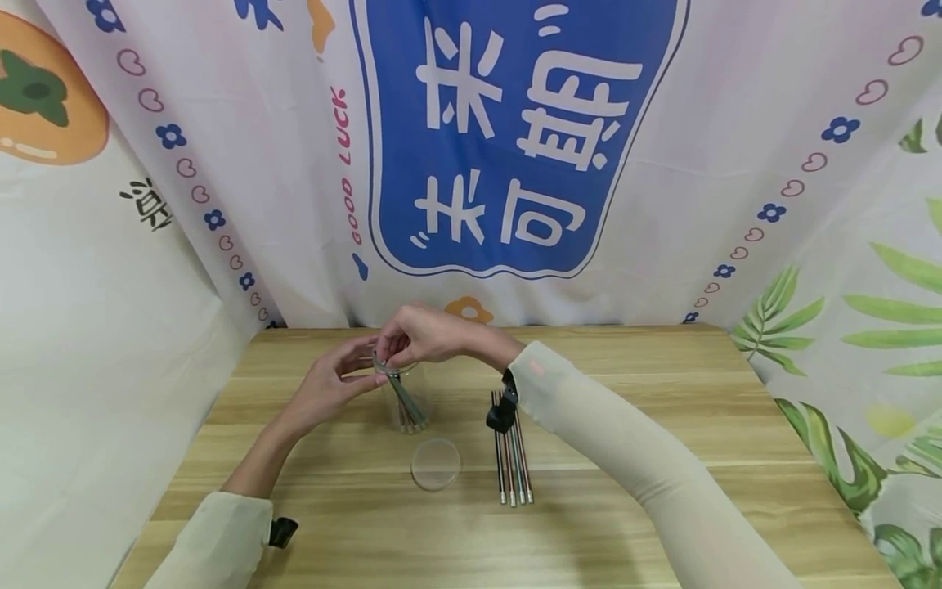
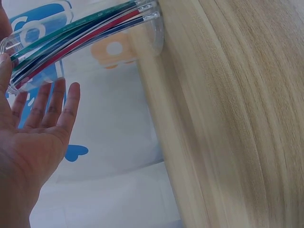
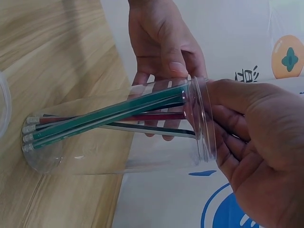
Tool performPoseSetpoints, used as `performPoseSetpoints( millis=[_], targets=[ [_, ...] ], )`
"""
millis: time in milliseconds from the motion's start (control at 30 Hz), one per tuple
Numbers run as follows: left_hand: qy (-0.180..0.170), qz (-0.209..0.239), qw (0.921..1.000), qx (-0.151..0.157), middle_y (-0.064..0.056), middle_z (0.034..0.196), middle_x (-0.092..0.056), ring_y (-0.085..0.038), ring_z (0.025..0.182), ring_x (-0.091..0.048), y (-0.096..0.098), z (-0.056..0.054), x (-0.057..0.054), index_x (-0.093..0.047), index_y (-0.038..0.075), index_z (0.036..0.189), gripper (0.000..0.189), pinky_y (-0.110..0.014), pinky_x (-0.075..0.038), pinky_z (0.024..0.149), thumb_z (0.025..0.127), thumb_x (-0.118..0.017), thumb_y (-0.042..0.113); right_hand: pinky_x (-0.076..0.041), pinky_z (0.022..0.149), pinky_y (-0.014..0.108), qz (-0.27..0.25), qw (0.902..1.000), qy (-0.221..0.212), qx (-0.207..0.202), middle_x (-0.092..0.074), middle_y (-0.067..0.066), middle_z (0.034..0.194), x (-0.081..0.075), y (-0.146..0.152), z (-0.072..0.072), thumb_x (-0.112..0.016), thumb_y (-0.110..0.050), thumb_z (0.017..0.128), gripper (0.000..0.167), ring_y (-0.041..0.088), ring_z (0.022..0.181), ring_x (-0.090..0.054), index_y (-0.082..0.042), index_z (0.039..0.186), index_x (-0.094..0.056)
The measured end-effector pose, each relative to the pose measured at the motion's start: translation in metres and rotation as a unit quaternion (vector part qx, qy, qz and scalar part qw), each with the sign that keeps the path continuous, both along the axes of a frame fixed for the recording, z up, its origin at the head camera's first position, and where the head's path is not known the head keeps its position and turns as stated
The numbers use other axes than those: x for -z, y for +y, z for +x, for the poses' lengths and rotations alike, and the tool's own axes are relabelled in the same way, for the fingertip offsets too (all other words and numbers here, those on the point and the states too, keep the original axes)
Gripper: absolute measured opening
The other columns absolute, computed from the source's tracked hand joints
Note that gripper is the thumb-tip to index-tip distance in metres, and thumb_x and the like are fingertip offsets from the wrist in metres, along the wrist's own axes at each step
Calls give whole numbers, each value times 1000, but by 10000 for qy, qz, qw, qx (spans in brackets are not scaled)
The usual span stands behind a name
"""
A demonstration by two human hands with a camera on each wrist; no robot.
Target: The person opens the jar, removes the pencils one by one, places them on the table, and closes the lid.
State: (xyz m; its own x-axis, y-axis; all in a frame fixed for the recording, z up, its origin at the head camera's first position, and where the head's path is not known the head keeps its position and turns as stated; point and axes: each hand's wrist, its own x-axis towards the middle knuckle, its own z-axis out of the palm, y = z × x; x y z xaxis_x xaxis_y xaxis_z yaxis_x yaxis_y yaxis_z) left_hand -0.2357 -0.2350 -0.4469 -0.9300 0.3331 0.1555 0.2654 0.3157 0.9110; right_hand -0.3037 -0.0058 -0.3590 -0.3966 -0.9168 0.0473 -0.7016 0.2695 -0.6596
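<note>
A clear plastic jar (image 3: 142, 164) stands upright on the table with several pencils (image 3: 109, 111) leaning inside, eraser ends down. In the right wrist view they look green, red and dark. My left hand (image 1: 329, 386) is beside the jar's upper part, its thumb at the rim and its fingers extended behind the wall; the left wrist view shows those fingers (image 2: 71, 107) straight. At the mouth is my right hand (image 3: 266, 142), thumb and bent fingers close to the rim. Whether it grips a pencil or the rim is hidden. In the left wrist view the pencils (image 2: 80, 35) reach near the rim.
A clear round lid (image 1: 436, 465) lies in front of the jar. More pencils (image 1: 513, 466) lie side by side right of it, partly below my right forearm. The wooden table (image 1: 353, 523) ends at a printed cloth backdrop (image 1: 633, 286).
</note>
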Motion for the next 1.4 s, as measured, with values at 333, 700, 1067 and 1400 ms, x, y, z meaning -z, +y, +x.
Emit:
performPoseSetpoints(
  millis=[333,700,1067,1400],
  targets=[
    [-51,-9,10000,-14,-18,148,-60,-41,133,-60,1,1,-1,-51,9,154,64,-29,-61,95,98,-80,19,-61,82,23,-430,9983,-384,64,-77,5,92,0,5,-1,-75,0,96,6,11,85,-71,-1,101,-79],
    [-32,12,10000,-15,-19,146,-61,-42,133,-61,1,1,0,-50,9,155,65,-30,-61,96,98,-79,17,-61,83,29,-1388,9831,-884,804,-76,7,95,9,17,3,-74,-4,97,8,16,88,-71,-1,105,-77],
    [-17,-60,9999,-79,-19,142,-64,-41,133,-61,-1,1,1,-52,11,155,65,-30,-60,98,97,-80,19,-60,81,38,-2450,9492,-1299,1486,-73,7,99,13,27,10,-72,-4,100,11,40,92,-66,1,110,-74],
    [22,-76,9999,-89,-21,143,-63,-41,133,-61,-2,1,1,-52,12,155,64,-33,-60,100,97,-80,18,-62,90,57,-3164,9165,-1672,1787,-75,22,103,9,33,9,-69,1,101,11,26,88,-73,6,110,-71]
  ],
)
